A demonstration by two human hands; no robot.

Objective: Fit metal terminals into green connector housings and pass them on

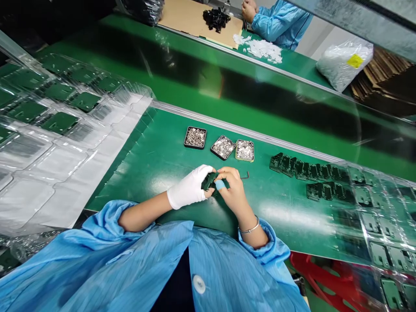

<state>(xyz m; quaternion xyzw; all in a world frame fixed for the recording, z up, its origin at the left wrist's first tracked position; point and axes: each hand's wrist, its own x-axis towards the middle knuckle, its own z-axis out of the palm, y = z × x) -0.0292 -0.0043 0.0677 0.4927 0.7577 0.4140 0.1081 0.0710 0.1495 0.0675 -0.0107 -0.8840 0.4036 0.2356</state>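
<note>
My left hand (191,186), in a white glove that leaves some fingertips bare, grips a small dark green plastic part (208,182). My right hand (232,186) is bare apart from a blue finger cover; its thumb and fingers pinch together at the part's right edge. Whether a small piece sits in that pinch is hidden. Just beyond the hands stand three small square trays of tiny shiny metal pieces: a left tray (187,143), a middle tray (213,151) and a right tray (252,159). A small L-shaped hex key (247,175) lies right of my right hand.
Rows of dark green parts (305,170) stand on the green table (276,216) at right, beside clear blister trays (367,203). More blister trays (48,160) lie at left. Behind a rail, a co-worker's sleeve (273,24) shows near white pieces (264,50). A red stool (321,277) is below right.
</note>
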